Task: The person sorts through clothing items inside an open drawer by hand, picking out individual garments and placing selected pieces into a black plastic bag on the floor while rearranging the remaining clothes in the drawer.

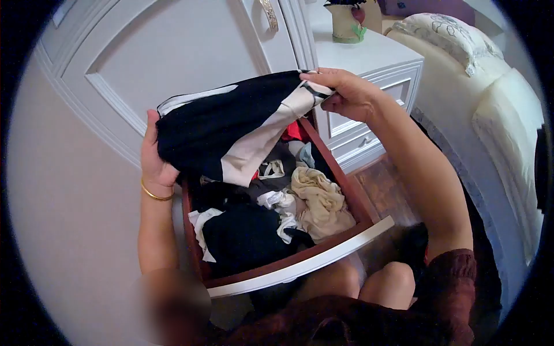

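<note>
Item 1: garment (231,112), black with white panels, spread between my two hands over the drawer (300,258). Long axis: slantwise from my left hand (154,158) to my right hand (349,95), the right-hand end pointing farther from me. Broad white panel (254,153): runs from my right hand back toward me, its wide end hanging between my hands. Position: left end against my left palm, right corner in my right fingers.

Right hand: thumb above, fingers beneath, pinched on the corner. Left hand: thumb along the outer edge, other fingers hidden under the fabric; I cannot tell how tightly they close.

Item 2: gold bangle (154,194), on my left wrist.

Item 3: black cloth (245,236), in the drawer, nearer to me than either hand.

Item 4: beige cloth (317,199), bunched, in the drawer, on the near side of my right hand.
</note>
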### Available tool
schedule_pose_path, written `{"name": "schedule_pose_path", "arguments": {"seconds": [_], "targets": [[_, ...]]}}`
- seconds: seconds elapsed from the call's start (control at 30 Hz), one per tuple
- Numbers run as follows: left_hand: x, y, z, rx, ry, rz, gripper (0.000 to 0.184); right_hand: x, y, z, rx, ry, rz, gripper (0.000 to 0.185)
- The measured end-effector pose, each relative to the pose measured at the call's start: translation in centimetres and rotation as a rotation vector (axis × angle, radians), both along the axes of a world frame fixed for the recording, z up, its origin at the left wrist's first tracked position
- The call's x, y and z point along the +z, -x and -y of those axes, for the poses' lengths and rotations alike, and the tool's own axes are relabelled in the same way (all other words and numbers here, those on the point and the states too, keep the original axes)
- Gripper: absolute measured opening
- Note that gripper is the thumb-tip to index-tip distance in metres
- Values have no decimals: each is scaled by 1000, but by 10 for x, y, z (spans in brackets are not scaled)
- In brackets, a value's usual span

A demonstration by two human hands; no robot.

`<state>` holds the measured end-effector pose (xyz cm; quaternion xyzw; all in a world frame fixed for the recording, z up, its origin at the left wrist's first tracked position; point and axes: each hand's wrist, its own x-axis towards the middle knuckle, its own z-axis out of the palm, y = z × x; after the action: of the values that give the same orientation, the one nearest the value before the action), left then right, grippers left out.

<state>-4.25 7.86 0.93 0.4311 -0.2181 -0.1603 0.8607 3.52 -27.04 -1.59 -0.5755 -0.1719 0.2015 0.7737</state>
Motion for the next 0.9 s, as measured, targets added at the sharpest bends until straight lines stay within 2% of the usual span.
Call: {"name": "schedule_pose_path", "arguments": {"seconds": [0.07,0.17,0.3,0.33,0.43,0.47,0.5,0.57,0.67,0.77,0.8,0.9], "targets": [[-5,-2,-1,19,19,-22,64,-3,4,-5,-97,-36,49,25],[-14,-3,-5,214,-62,91,62,-11,-3,-4,-133,-195,49,29],[-23,3,-1,24,-47,200,61,-15,-12,4,-109,-417,36,26],[-15,14,22,116,-68,182,54,-13,-12,5,-121,-442,33,26],[-20,2,30,176,-53,381,42,-1,-2,6,-167,-466,-10,28],[-22,5,34,215,-31,285,31,1,0,8,-150,-454,-29,26],[-24,5,39,311,-76,295,30,4,2,10,-134,-442,-48,24],[-23,9,50,532,-321,422,32,8,6,7,-188,-353,-80,24],[-26,15,57,680,-571,569,41,2,8,15,-260,-223,23,25],[-37,20,58,719,-823,600,41,-10,6,25,-332,-25,98,26],[-35,23,60,741,-971,692,26,-15,1,32,-287,103,87,28],[-31,23,63,764,-1402,805,14,-33,-6,34,-357,516,277,30]]}}
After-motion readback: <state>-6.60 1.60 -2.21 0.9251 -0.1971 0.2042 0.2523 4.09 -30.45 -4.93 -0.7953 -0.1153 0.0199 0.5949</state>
